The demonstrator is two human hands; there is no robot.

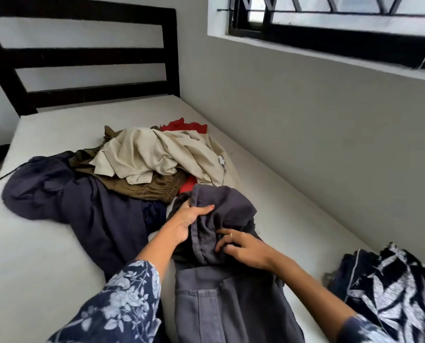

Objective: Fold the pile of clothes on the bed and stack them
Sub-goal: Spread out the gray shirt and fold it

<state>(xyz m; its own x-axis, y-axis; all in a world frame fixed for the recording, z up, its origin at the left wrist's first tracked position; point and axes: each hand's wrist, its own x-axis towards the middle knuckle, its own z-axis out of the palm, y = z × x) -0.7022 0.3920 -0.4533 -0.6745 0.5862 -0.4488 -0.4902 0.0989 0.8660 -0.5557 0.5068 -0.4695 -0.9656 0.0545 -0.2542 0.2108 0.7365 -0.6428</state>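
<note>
A grey garment (pixel 221 300) lies lengthwise on the white mattress (pixel 33 268) in front of me, its far end bunched up. My left hand (pixel 190 220) grips that bunched end from the left. My right hand (pixel 241 251) pinches the same grey cloth from the right. Behind it sits the loose pile: a cream garment (pixel 154 154) on top, an olive one (pixel 142 184) under it, red cloth (pixel 184 126) at the back, and a dark navy garment (pixel 65 194) spread to the left.
A dark blue and white patterned cloth (pixel 389 293) lies at the near right of the bed. A grey wall (pixel 318 134) with a barred window runs along the right. A dark slatted headboard (pixel 82 55) stands at the far end.
</note>
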